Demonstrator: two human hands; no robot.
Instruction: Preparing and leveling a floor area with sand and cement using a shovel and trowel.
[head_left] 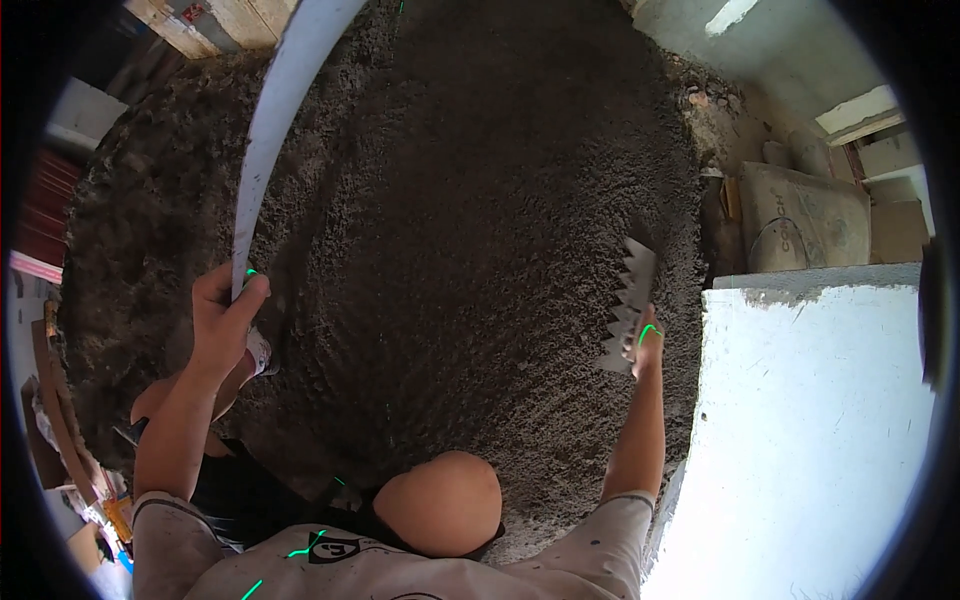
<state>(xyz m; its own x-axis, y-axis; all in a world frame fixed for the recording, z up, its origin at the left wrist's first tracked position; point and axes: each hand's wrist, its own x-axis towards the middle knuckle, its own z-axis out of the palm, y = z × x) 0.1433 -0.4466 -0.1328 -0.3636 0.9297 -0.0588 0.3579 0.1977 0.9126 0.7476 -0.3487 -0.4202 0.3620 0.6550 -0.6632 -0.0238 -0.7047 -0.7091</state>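
Dark, grainy mortar (480, 220) covers the floor in front of me, fairly even in the middle and rougher at the left. My left hand (222, 325) is closed around the near end of a long, pale straightedge (270, 125), which rises away toward the top of the view, its far end out of frame. On the right, my right hand (646, 348) grips a metal notched trowel (634, 285), its toothed edge facing left. The trowel is low over the mortar; I cannot tell whether it touches. My bent knee (440, 502) is between my arms.
A white, low wall or panel (810, 400) borders the right side, with a full grey sack (808, 215) beyond it. Rubble (705, 105) lies along the far right edge. Boards and clutter (70, 420) line the left, and a pale panel (215, 25) stands at the far left.
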